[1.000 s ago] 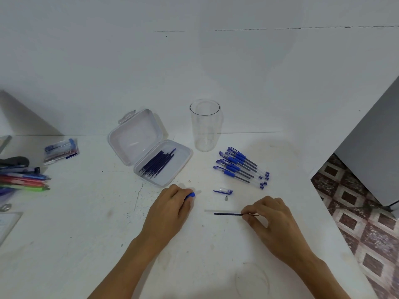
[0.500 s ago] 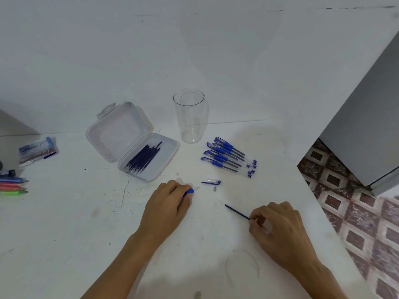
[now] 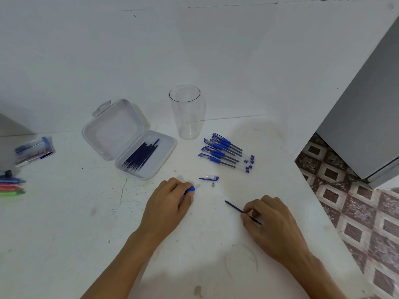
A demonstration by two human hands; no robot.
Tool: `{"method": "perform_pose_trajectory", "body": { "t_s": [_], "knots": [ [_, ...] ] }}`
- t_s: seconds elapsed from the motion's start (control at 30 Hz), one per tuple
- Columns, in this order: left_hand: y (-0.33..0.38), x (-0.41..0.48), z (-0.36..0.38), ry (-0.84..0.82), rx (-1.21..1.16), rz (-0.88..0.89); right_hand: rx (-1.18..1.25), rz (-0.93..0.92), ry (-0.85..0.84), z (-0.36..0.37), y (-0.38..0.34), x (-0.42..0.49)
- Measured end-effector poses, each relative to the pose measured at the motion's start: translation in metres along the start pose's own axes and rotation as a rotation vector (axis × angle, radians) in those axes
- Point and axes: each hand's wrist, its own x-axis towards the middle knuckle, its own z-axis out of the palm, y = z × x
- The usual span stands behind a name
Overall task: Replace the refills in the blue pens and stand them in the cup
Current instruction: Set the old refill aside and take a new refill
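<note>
My left hand (image 3: 168, 203) grips a pen barrel whose blue grip end (image 3: 190, 189) pokes out past my fingers; the rest of it is hidden. My right hand (image 3: 272, 225) pinches a dark blue refill (image 3: 234, 207) that lies slanted on the table, its tip pointing up-left. A loose pen cap (image 3: 209, 178) and a small metal tip (image 3: 213, 185) lie between my hands and several blue pens (image 3: 226, 153). The clear cup (image 3: 187, 113) stands upright behind them. An open clear case (image 3: 166, 154) holds several dark refills (image 3: 141, 157).
The white table (image 3: 64, 223) ends at the right, with patterned floor tiles (image 3: 356, 212) and a grey cabinet (image 3: 367, 115) beyond. A packet of pens (image 3: 34, 151) and coloured markers (image 3: 11, 186) lie at the far left. A wall rises close behind the cup.
My right hand drew the refill right and toward me, turning it from level to slanted. The left hand kept its hold and stayed put. The view shifted rightward.
</note>
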Motion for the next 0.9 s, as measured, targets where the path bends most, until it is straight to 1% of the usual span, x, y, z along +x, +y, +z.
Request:
{"method": "perform_pose_trajectory", "body": {
  "t_s": [0.4,0.57,0.73,0.83,0.9],
  "knots": [
    [0.003,0.001,-0.001,-0.017,0.0,-0.011,-0.002,0.007,0.0,-0.001,-0.002,0.004],
    [0.003,-0.001,-0.007,-0.014,0.011,-0.019,0.031,-0.01,0.033,-0.003,-0.006,0.01],
    [-0.004,-0.008,-0.016,0.029,0.022,-0.072,0.137,-0.099,0.02,-0.007,-0.035,0.045],
    [-0.01,-0.014,-0.022,0.027,0.04,-0.088,0.194,-0.193,-0.005,0.002,-0.061,0.081],
    [-0.013,-0.017,-0.026,0.029,0.046,-0.108,0.184,-0.262,-0.035,0.014,-0.079,0.109]
  ]
}}
